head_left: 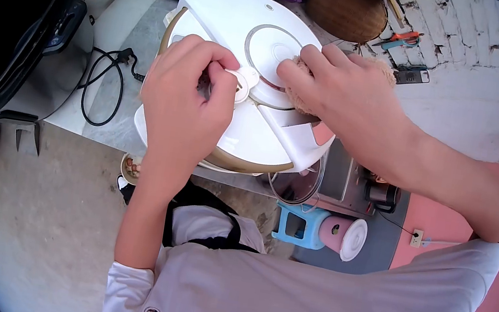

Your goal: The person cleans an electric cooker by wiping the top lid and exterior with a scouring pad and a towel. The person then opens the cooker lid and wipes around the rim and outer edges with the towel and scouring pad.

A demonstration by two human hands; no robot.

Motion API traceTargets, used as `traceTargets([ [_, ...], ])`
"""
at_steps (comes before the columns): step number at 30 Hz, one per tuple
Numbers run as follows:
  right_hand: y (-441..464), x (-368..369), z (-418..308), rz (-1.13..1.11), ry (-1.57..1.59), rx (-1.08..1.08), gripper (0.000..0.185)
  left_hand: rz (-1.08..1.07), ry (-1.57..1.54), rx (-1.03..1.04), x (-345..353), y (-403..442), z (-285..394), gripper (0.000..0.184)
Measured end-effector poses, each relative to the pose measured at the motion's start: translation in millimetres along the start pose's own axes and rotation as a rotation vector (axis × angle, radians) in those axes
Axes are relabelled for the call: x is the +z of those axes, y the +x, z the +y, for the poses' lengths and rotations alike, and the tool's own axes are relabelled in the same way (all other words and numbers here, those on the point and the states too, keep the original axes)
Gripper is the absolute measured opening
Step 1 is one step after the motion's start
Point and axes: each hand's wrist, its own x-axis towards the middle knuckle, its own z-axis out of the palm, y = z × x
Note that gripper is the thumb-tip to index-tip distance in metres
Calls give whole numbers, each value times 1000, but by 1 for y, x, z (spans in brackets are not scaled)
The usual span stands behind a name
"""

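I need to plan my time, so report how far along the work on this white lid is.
Looks done: the exposed part of the white lid shows little obvious dirt. In hand: the left hand pinches a round white cap; the right hand holds a tan cloth against the lid. Possibly left: areas under both hands, hidden here.

A home kitchen, shown by the white cooker (266, 129) and glass-lidded pot (297, 182).

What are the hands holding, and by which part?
Left hand: a small white round piece, by its edge. Right hand: a tan cloth, bunched under it.
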Motion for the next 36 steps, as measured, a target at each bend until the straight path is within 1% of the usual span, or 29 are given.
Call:
traceTargets([
  [1, -1, 2, 5, 5, -8, -4, 53, 4, 17, 2, 1, 0, -1, 7],
  [3, 1, 11, 27, 299, -229, 164, 46, -14, 78, 7, 0, -2, -4, 7],
  [4, 1, 9, 54, 438, -85, 154, 55, -17, 81, 10, -1, -2, -4, 7],
  [5, -6, -1, 68, 427, 40, 280, 56, -22, 75, 19, -1, -2, -5, 7],
  [6, -16, -20, 75, 426, 40, 283, 56, -22, 67, 28, -1, -1, -5, 8],
  [7, -26, -44, 78, 355, 451, 406, 52, -23, 66, 30, -1, -1, -5, 8],
  [9, -36, -43, 82, 273, 860, 527, 54, -52, 87, 12, -3, -2, -3, 9],
  [10, -40, -22, 78, 394, 739, 535, 52, -58, 84, 13, -3, -2, -2, 9],
  [11, -42, -8, 76, 509, 615, 543, 56, -68, 87, 11, -4, -2, -1, 9],
  [12, -43, -5, 75, 503, 614, 554, 56, -79, 87, 9, -4, -2, 0, 10],
  [14, -40, -1, 73, 310, 799, 532, 53, -88, 69, 14, -4, -1, -2, 10],
  [15, -34, 4, 70, 269, 878, 535, 49, -89, 60, 18, -4, -1, -2, 11],
  [16, -28, 9, 69, 260, 880, 548, 49, -101, 51, 15, -4, -1, -2, 11],
  [18, -11, 19, 70, 8, 1048, 519, 49, -95, 39, -8, -4, -1, -1, 11],
  [19, -3, 24, 72, 9, 1052, 529, 49, -105, 40, -14, -5, -1, -2, 11],
  [21, 13, 35, 73, -516, 886, 392, 54, -123, 46, -8, -3, 0, -3, 11],
  [22, 25, 32, 73, -514, 908, 394, 54, -139, 55, -8, -5, -1, -4, 11],
  [24, 49, 11, 74, -780, 553, 277, 57, -144, 47, -18, -4, 2, -3, 11],
  [25, 56, 7, 66, -822, 494, 296, 57, -127, 27, -29, -3, 2, -2, 11],
  [26, 53, 6, 61, -824, 509, 309, 57, -145, 24, -23, -4, 2, -3, 11],
  [28, 47, 6, 51, -585, 445, 250, 61, -132, 43, -20, -4, -1, -5, 12],
  [29, 37, 15, 49, -423, 478, 275, 64, -142, 36, -11, -3, -2, -5, 12],
  [30, 33, 19, 46, -423, 480, 288, 64, -133, 43, 11, -3, -2, -6, 12],
  [32, 28, 23, 42, -283, 445, 419, 60, -124, 44, 47, -3, -1, -6, 12],
  [33, 26, 33, 46, -276, 444, 433, 60, -135, 48, 53, -4, -1, -5, 12],
  [34, 26, 50, 58, -127, 398, 492, 60, -149, 55, 61, -6, 1, -7, 12],
  [35, 23, 61, 72, 21, 355, 550, 59, -163, 83, 122, -6, 4, -9, 12],
  [36, 20, 62, 93, -107, 587, 594, 67, -162, 90, 134, -9, 4, -9, 12],
])
